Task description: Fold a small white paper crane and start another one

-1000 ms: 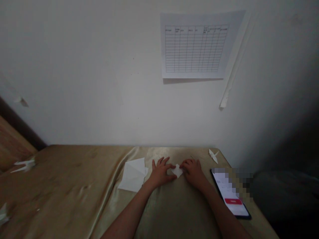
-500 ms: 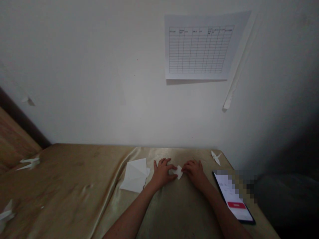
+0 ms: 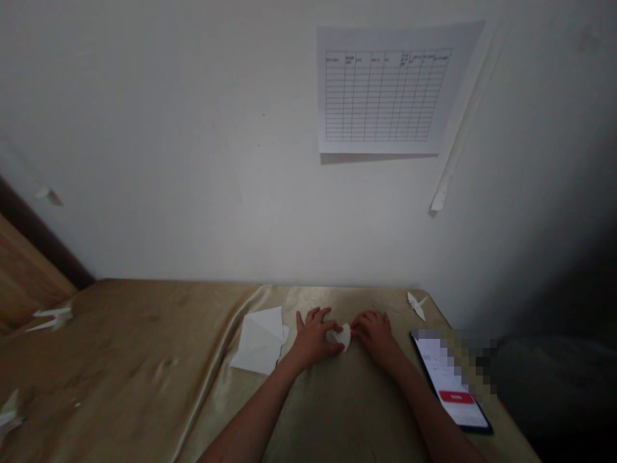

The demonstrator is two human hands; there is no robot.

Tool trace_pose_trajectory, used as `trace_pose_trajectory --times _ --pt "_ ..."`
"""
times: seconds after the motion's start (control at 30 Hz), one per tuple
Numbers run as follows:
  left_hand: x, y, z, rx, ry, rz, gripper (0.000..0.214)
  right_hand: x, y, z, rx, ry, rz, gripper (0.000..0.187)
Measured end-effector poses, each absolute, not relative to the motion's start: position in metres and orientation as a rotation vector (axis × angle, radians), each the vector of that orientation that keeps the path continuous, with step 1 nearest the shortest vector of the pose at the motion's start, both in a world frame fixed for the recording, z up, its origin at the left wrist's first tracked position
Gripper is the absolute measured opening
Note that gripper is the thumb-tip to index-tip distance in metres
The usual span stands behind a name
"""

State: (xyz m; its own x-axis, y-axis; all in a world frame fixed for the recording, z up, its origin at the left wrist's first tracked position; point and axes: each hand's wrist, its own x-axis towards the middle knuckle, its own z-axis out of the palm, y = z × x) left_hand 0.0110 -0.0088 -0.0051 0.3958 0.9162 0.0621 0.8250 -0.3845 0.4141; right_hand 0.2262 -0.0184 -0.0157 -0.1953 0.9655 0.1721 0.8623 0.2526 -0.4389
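A small folded piece of white paper is between my two hands, just above or on the gold cloth. My left hand grips its left side between thumb and index finger, with the other fingers spread. At its right edge, the fingertips of my right hand are pinched on the paper. Left of my left hand lie larger sheets of white paper with crease lines, partly behind my forearm.
A phone lies right of my right forearm. One folded paper crane sits at the back right corner, another at the far left, and a third white folded piece at front left. A printed table sheet hangs on the wall.
The small paper between my hands has changed shape, its right edge now curved where it looked pointed. Both hands stay in nearly the same place. The view has shifted slightly.
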Motion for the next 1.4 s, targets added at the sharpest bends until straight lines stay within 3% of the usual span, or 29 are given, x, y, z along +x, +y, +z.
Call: trace_pose_trajectory --times 1.0,1.2,1.4 --pt "0.011 -0.009 0.001 2.326 1.523 0.383 0.051 0.208 -0.021 -0.015 -1.817 -2.112 0.153 0.014" --pt "0.014 -0.011 0.000 2.311 1.544 0.421 0.033 0.207 -0.023 -0.014 -1.807 -2.111 0.134 0.014" --pt "0.019 -0.013 0.003 2.294 1.573 0.409 0.041 0.207 -0.024 -0.013 -1.793 -2.108 0.130 0.015"
